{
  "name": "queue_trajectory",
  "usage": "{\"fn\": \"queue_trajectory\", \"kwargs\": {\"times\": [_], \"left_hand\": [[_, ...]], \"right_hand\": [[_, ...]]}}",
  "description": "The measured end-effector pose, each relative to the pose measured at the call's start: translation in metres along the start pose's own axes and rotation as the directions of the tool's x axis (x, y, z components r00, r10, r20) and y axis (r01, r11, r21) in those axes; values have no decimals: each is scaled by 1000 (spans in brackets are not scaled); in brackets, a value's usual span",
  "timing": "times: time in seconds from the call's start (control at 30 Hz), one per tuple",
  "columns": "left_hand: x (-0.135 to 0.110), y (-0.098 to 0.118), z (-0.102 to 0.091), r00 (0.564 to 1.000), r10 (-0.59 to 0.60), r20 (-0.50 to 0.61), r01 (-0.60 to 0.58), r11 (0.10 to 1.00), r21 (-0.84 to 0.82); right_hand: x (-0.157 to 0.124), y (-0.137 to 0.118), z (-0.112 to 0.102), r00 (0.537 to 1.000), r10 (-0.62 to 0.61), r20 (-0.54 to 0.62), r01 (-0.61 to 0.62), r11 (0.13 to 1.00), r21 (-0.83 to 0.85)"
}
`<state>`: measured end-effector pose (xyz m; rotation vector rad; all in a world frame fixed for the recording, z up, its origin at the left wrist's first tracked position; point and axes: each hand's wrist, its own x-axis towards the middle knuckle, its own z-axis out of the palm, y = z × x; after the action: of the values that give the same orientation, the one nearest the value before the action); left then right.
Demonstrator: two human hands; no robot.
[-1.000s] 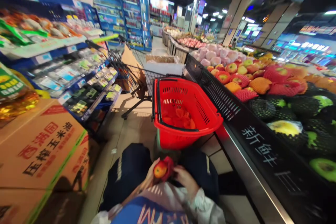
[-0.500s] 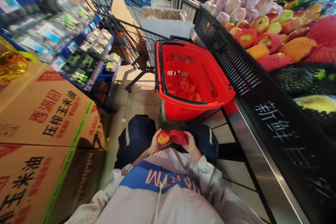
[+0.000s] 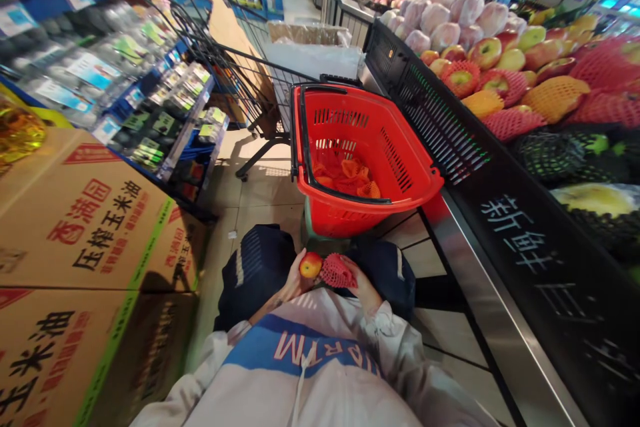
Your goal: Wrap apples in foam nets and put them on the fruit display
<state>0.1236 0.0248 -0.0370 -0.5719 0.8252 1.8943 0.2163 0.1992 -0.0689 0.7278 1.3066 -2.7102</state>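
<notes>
My left hand (image 3: 294, 280) holds a red-and-yellow apple (image 3: 311, 265) close to my chest. My right hand (image 3: 359, 282) grips a red foam net sleeve (image 3: 336, 271) that lies right beside the apple and touches it. Both hands sit low in the view, above my dark trousers. Just ahead stands a red plastic shopping basket (image 3: 400, 153) with orange foam nets (image 3: 350, 177) lying in its bottom.
A fruit counter (image 3: 500, 213) runs along the right, piled with apples (image 3: 487, 50) and netted fruit. Cardboard boxes (image 3: 85, 227) are stacked at left below stocked shelves (image 3: 150, 93). A wire trolley (image 3: 235, 73) stands behind the basket. Tiled floor lies between.
The view dropped from the aisle down to my hands. The net sleeve has come off the apple and is now bunched in my right hand beside it.
</notes>
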Motion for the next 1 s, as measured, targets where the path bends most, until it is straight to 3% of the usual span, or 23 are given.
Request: {"fn": "queue_trajectory", "kwargs": {"times": [0.1,0.23,0.5,0.77,1.0], "left_hand": [[0,-2,3,999,-36,-13,36,999,36],[0,-11,4,995,-81,61,77,994,72],[2,-18,6,981,-47,186,24,992,121],[0,-21,-4,978,-64,198,27,982,185],[4,-15,1,993,-19,117,7,995,100]], "right_hand": [[-4,1,1,998,48,42,-46,998,-33],[-3,5,3,995,69,73,-63,995,-79],[9,4,5,994,-82,-73,69,985,-160],[11,3,3,994,-91,-67,78,981,-175],[4,-2,10,995,-98,-15,96,990,-102]]}}
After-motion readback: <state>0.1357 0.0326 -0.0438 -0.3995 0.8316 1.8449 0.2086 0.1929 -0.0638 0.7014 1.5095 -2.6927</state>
